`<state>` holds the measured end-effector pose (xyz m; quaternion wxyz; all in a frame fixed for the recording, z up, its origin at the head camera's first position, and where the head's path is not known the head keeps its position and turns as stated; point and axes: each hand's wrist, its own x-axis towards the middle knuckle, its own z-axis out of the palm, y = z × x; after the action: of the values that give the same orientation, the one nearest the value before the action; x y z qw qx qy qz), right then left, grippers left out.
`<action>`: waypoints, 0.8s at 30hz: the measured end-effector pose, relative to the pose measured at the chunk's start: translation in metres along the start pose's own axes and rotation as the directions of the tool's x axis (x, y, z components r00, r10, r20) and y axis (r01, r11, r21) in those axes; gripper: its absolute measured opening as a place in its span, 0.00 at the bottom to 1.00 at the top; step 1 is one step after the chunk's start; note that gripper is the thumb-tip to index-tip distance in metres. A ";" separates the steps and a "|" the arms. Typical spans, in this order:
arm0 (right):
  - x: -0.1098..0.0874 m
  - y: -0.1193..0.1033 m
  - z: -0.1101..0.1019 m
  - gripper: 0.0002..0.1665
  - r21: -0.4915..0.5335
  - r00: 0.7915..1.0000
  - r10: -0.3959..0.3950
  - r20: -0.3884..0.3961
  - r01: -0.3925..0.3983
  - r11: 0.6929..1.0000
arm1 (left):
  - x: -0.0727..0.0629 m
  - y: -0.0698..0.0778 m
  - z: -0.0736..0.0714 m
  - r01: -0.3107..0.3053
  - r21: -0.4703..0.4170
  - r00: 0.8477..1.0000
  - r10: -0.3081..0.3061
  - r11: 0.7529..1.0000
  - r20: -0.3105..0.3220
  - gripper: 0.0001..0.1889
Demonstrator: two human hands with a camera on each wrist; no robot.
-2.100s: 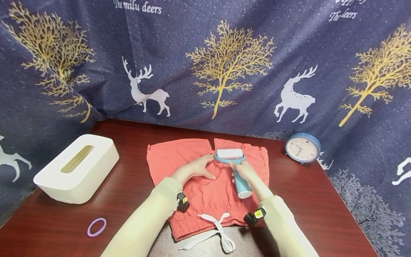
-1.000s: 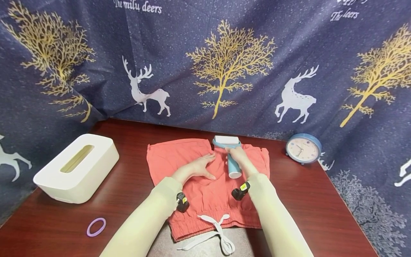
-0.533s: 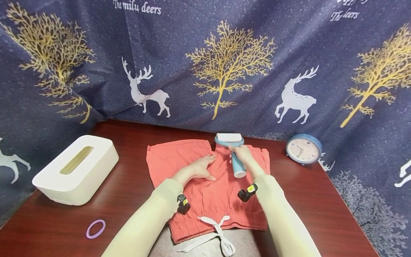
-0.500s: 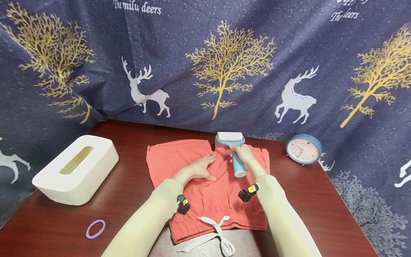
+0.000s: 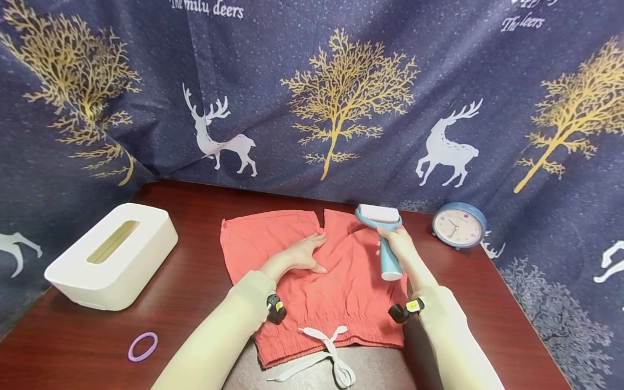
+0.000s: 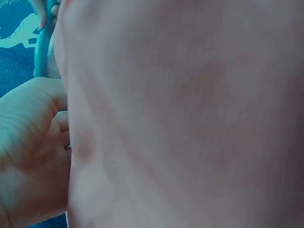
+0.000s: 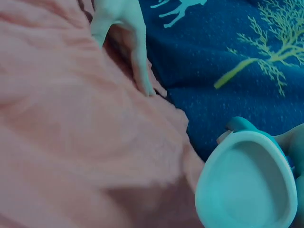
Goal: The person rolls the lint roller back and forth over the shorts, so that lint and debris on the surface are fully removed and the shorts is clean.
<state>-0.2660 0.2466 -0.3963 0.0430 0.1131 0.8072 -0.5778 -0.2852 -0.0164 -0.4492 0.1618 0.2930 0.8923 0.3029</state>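
Red shorts (image 5: 336, 281) lie spread flat, legs pointing away and the waistband with a white drawstring (image 5: 331, 346) toward me. My left hand (image 5: 299, 254) rests on the left leg near the middle slit, fingers spread. With my right hand (image 5: 401, 244) I grip a lint roller (image 5: 390, 260) by its blue handle. Its white roll (image 5: 378, 213) sits at the hem of the right leg; whether it touches the cloth I cannot tell. The right wrist view shows the handle's end (image 7: 247, 185) close up. Blurred shorts fabric (image 6: 180, 118) fills most of the left wrist view.
A white tissue box (image 5: 114, 260) stands on the left side of the dark red table (image 5: 195, 303). A purple ring (image 5: 143, 346) lies in front of it. At the back right is a blue round clock (image 5: 459, 225). A patterned navy cloth (image 5: 273, 97) hangs behind.
The lint roller first went away from me to the far hem, then shifted right across the right leg in my right hand. My left hand has stayed in place.
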 end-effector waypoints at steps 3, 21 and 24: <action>-0.006 0.008 -0.004 0.16 0.001 1.000 0.026 0.010 -0.026 1.000 | 0.000 0.000 0.000 0.003 0.003 1.000 -0.003 1.000 -0.003 0.46; -0.010 0.030 0.009 0.31 0.081 0.993 0.076 0.094 -0.084 0.993 | 0.001 -0.003 0.001 0.014 -0.026 1.000 -0.014 1.000 -0.011 0.47; -0.011 0.031 0.012 0.29 0.049 0.995 0.080 0.063 -0.083 0.995 | 0.002 -0.003 0.001 0.006 -0.020 1.000 -0.007 1.000 -0.013 0.46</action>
<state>-0.2486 0.2428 -0.4265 0.0884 0.1293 0.7851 -0.5993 -0.2870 -0.0166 -0.4521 0.1598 0.2864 0.8913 0.3131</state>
